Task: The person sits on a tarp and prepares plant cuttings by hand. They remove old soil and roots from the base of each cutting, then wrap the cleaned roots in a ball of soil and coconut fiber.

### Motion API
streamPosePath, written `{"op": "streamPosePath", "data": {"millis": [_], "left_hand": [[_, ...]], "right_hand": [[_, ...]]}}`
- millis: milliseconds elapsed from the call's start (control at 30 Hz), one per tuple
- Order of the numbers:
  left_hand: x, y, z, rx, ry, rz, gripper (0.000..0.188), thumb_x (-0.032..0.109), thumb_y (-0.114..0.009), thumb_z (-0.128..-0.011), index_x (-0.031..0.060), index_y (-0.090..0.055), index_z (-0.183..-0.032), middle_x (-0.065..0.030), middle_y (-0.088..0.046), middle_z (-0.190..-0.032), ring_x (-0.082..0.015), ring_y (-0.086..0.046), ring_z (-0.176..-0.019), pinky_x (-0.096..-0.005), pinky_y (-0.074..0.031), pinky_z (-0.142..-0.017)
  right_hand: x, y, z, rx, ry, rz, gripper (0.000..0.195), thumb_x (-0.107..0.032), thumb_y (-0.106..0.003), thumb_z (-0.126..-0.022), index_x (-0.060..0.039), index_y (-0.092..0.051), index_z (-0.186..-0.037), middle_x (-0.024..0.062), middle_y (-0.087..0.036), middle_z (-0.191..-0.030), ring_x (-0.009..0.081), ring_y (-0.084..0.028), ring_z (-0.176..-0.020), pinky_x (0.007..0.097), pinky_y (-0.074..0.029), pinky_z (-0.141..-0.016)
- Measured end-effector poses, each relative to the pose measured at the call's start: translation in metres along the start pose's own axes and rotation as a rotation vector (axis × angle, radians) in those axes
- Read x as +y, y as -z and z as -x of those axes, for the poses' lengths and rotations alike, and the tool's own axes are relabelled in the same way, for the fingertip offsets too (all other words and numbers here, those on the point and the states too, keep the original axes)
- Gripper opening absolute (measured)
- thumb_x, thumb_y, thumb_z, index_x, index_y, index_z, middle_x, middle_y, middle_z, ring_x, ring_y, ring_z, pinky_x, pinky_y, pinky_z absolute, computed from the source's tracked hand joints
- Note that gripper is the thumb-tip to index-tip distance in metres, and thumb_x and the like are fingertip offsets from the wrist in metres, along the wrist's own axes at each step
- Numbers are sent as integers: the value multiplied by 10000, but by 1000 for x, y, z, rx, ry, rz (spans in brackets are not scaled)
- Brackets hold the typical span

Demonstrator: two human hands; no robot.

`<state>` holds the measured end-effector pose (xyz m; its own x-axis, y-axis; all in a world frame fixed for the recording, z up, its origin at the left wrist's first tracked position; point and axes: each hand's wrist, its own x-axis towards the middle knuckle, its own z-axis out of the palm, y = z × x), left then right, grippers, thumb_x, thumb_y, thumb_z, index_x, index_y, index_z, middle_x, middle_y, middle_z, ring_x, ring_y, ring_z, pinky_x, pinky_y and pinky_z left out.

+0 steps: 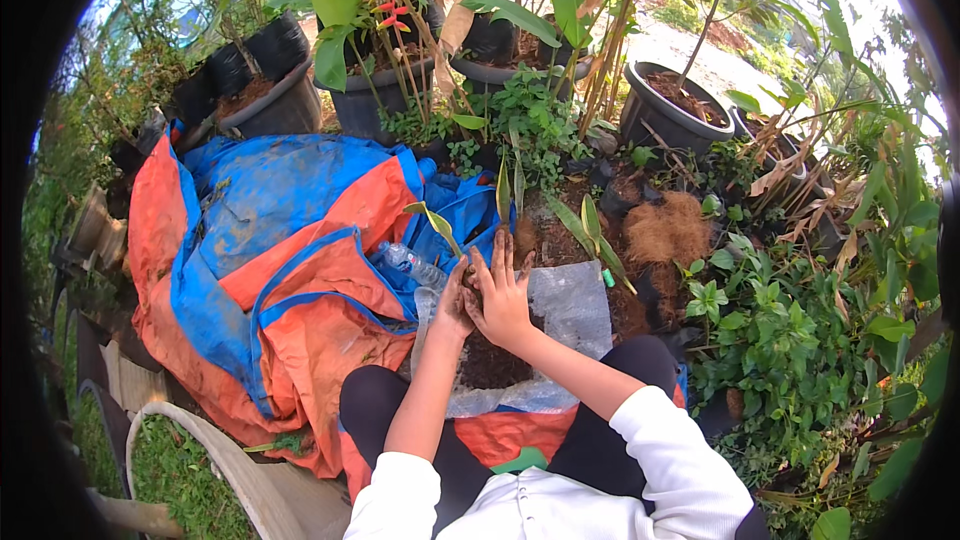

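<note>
Both of my hands are smeared with dark soil and press together around a clump of soil (470,277). My left hand (454,298) cups it from the left, and my right hand (501,292) lies against it with the fingers pointing up. A green leaf with yellow edges (441,228) rises from beside my left fingertips; its base is hidden. Below my hands, a heap of dark soil (491,366) lies on a translucent plastic sheet (574,304). A clear plastic bottle (411,264) lies left of my hands.
A crumpled blue and orange tarpaulin (300,270) spreads to the left. Brown coconut fibre (667,229) and cut variegated leaves (590,223) lie to the right. Black plant pots (675,116) stand behind, leafy plants (772,330) at right. A small green object (607,278) lies beside the sheet.
</note>
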<state>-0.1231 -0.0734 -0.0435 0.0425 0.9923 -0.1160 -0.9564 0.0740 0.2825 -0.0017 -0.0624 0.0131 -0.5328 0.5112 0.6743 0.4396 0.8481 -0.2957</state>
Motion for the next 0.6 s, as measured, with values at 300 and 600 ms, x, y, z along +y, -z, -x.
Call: {"op": "streamPosePath", "data": {"millis": [300,600], "left_hand": [[-15,-46,18,-58,-158,-94,313,283,-399,-940,86,-478,-1168,-75,-559,-1132,-176,-553,-1011,-295,-465,-850],[-24,-11,-1,13,-236,-26,386,332,-412,-937,122,-425,-1260,-11,-497,-1232,-153,-494,-1099,-312,-416,-930]], "right_hand": [[13,18,-6,91,2,-225,469,-264,-451,-864,-57,-427,-1283,172,-282,-1408,370,-230,-1312,638,-16,-996],[10,6,-2,30,185,195,534,-328,-493,-806,-111,-434,-1291,128,-302,-1404,251,-273,-1306,707,-16,-947]]}}
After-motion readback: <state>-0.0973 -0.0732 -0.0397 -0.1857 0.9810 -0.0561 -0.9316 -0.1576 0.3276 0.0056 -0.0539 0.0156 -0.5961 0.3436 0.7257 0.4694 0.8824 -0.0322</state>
